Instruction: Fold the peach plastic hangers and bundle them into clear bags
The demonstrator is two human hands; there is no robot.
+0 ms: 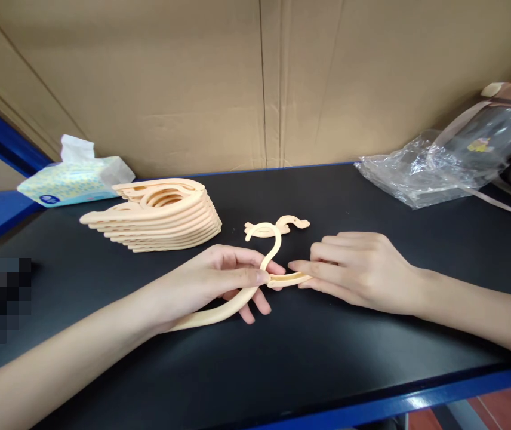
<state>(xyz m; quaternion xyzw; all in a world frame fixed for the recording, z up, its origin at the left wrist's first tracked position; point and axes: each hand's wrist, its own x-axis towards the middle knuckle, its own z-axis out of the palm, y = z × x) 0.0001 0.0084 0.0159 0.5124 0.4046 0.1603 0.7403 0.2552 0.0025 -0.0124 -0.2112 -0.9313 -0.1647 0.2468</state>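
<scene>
My left hand pinches a cream plastic hanger piece just under its hook, thumb on top. The piece has a curved arm running back beneath my left wrist, and its hook curls up and to the left. Between the fingers of my right hand is a short cream arm piece, whose left end meets the hanger at my left thumb. Whether the two are joined cannot be made out. Behind the hook lie loose cream parts on the black table.
A stack of folded cream hangers stands left of centre, with a tissue pack behind it. At the right back are crumpled clear plastic and a transparent bag. Cardboard rises behind the table.
</scene>
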